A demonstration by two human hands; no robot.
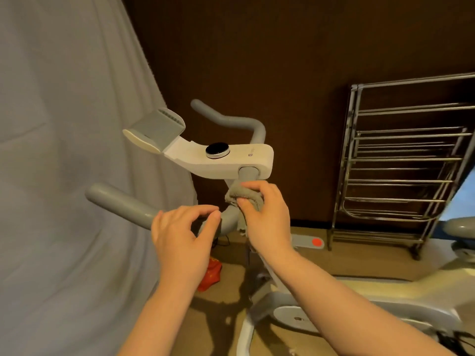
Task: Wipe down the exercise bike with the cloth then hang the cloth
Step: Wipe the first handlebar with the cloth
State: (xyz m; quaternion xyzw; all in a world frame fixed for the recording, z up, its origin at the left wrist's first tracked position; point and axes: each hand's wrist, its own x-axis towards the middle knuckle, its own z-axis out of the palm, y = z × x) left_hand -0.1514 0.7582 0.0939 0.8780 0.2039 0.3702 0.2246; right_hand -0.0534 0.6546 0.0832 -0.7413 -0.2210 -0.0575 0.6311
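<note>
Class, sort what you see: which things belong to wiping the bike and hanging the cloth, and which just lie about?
Job: exercise bike, cloth, right hand, left hand, metal rack.
Lying about: red bag, grey sheet.

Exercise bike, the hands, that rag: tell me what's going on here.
A person is wiping the exercise bike. The right hand grips a grey cloth bunched around the near handlebar, just under the white console. The left hand is beside it at the same bar, fingers curled, apparently around a small dark part on it; whether it grips is unclear. The metal drying rack stands to the right with no cloth on it, so the hanging is not yet done.
</note>
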